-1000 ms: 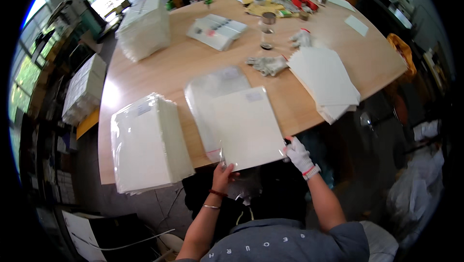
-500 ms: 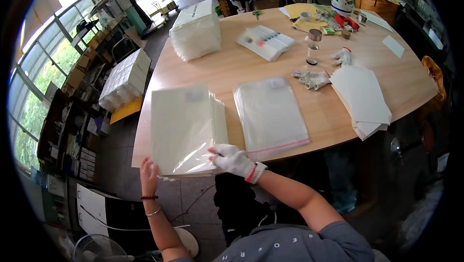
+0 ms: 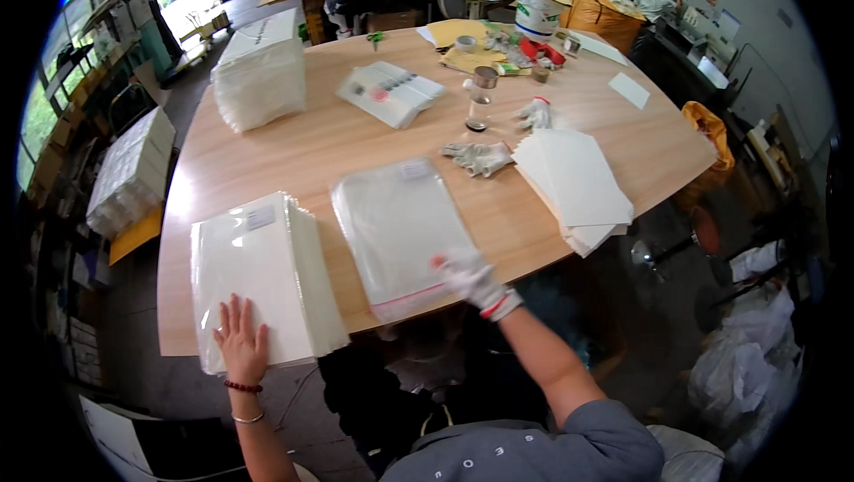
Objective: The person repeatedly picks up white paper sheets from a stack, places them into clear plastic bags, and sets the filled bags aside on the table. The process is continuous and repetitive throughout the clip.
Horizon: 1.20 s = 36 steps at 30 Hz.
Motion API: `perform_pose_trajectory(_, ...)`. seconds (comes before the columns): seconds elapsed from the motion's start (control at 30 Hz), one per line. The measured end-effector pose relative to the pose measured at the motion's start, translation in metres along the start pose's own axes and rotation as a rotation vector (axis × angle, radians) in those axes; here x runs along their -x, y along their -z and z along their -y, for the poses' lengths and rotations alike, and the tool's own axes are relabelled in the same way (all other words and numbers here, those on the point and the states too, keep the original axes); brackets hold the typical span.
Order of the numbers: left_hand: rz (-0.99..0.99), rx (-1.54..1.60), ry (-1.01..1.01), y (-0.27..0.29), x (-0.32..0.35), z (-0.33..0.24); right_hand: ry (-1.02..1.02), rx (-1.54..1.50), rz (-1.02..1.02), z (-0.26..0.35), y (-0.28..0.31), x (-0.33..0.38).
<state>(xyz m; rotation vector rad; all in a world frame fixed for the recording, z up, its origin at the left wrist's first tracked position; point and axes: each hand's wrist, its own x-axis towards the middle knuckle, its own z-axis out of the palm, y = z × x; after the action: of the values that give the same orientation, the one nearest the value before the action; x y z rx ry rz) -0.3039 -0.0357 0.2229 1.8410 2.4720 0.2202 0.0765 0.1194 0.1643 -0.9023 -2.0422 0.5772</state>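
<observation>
Hands' shift: half a second ago both hands were at the stack of filled sleeves [image 3: 238, 260], left of the clear bags [image 3: 400, 224]; now the right hand [image 3: 470, 281] is over at the near right corner of the clear bags, while the left hand [image 3: 238, 340] has gone from the stack's near left corner onto its top face.
Left grip: spread wide and flat, fingers apart, palm side down on the top sleeve, pinching nothing.
Right grip: blurred; whether it is wide, narrow or pinching a bag edge, I cannot tell. One reddish fingertip shows over the clear bags, and contact is unclear.
Left arm: rises from the lower edge, left of the clear bags, fingers pointing away from the body; beads and a bangle circle the wrist.
Right arm: slants up and leftward to the clear bags, in a white glove with a red-edged cuff.
Clear bags: flat on the counter [image 3: 302, 148], a pink strip along their near edge.
Loose white sheets [image 3: 583, 181]: fanned to the right of the clear bags.
Spare gloves [image 3: 479, 158]: beyond the clear bags, to their right.
</observation>
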Motion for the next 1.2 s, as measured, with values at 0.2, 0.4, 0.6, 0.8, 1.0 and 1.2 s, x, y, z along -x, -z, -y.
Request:
perform_pose_trajectory(0.2, -0.119, -0.008, 0.041, 0.006, 0.005, -0.003, -0.392, 1.061, -0.194, -0.063, 0.157, 0.038)
perform_pose_trajectory(0.4, -0.458, 0.432, -0.236, 0.024, 0.028, -0.057, -0.571, 1.049, -0.159, -0.087, 0.193, 0.061)
perform_pose_trajectory(0.6, 0.164, 0.895, -0.591, -0.003, 0.013, -0.165, -0.938, -0.79, -1.009, -0.095, 0.195, 0.064)
perform_pose_trajectory(0.8, -0.078, 0.347, -0.48, -0.129, -0.053, -0.214, -1.097, -0.857, -1.091, -0.141, 0.257, 0.077)
perform_pose_trajectory(1.0, -0.067, 0.035, -0.478, -0.135, -0.068, -0.215, -0.918, -0.539, -0.951, -0.098, 0.239, 0.078)
perform_pose_trajectory(1.2, -0.148, 0.276, -0.42, -0.161, -0.094, -0.195, -0.804, -0.683, -0.474, 0.031, 0.176, 0.141)
